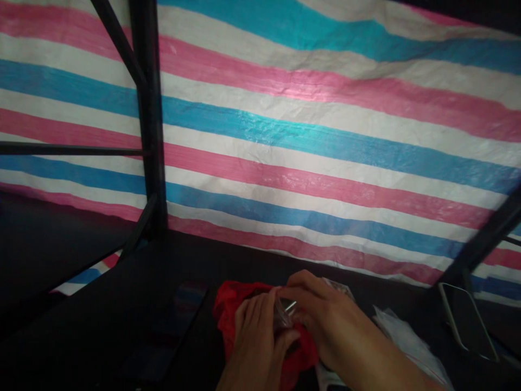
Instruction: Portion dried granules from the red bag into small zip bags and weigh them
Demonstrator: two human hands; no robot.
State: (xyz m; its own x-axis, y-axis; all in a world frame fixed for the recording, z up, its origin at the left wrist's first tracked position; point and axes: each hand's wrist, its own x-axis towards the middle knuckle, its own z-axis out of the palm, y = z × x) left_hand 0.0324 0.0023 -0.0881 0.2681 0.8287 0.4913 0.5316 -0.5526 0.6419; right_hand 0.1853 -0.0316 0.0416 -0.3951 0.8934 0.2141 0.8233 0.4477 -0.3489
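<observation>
Over a red cloth; left hand and right hand curled, pinching a clear plastic bag

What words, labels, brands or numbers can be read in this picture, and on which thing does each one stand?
There is no readable text. The clear plastic bag between the left hand and the right hand shows no legible marks, and neither do the red cloth, the striped tarpaulin or the phone. The white plastic sheet is too blurred to tell.
</observation>
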